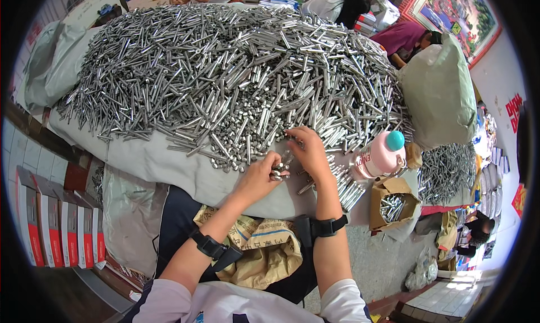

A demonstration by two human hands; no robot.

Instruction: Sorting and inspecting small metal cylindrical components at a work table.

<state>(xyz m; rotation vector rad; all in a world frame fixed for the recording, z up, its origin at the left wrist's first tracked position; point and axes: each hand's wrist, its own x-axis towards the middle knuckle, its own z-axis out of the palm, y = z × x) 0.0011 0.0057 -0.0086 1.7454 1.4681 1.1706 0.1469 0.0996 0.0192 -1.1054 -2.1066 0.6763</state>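
Head view, from left to right: a row of red-and-white boxes [62,227] stands on edge at the far left, beside the grey cloth [169,165] that drapes the worktable. On that cloth spreads a great heap of short metal tubes [225,70], their long axes pointing every way. At the heap's near edge the left hand [257,177] is curled shut around a small bundle of tubes [278,170]; the bundle pokes out of the fist toward the right hand, its long axis running roughly left to right and tilted slightly away from the person. The right hand [308,151] lies just beside it, palm down, fingers bent and resting on loose tubes at the heap's fringe; whether it pinches any of them cannot be told. Both wrists carry black straps. Right of the right hand lies a neat row of tubes [349,191], parallel, pointing away and to the left. Further right stand a pink bottle [379,157] with a teal cap, then an open cardboard box [394,202] holding more tubes, and a stuffed grey sack [439,92] behind.
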